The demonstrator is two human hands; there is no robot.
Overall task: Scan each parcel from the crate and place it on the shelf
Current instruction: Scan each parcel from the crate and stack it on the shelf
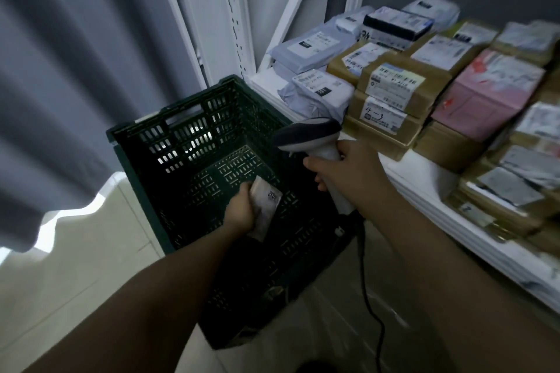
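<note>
Both bare forearms (157, 297) reach out from the bottom edge, over a pale tiled floor (60, 281). Grey curtain (75, 70) folds fill the left side. To the right stands a white metal shelf (424, 188), its board loaded with stacked parcels (394, 82): brown cartons, grey mailer bags and one pink box (485, 94), most with white labels. Just beside the shelf's front edge a dark green slotted crate (169, 142) sits on the floor. The right hand (348, 172) has its fingers wrapped round the handle of a white scanner (309, 133), held above the crate's right rim with its dark head towards the left. The left hand (241, 209) is down inside the crate, gripping a small flat greyish parcel (266, 206) by one edge, just over the crate floor. A black cable (363, 281) hangs from the scanner's handle.
</note>
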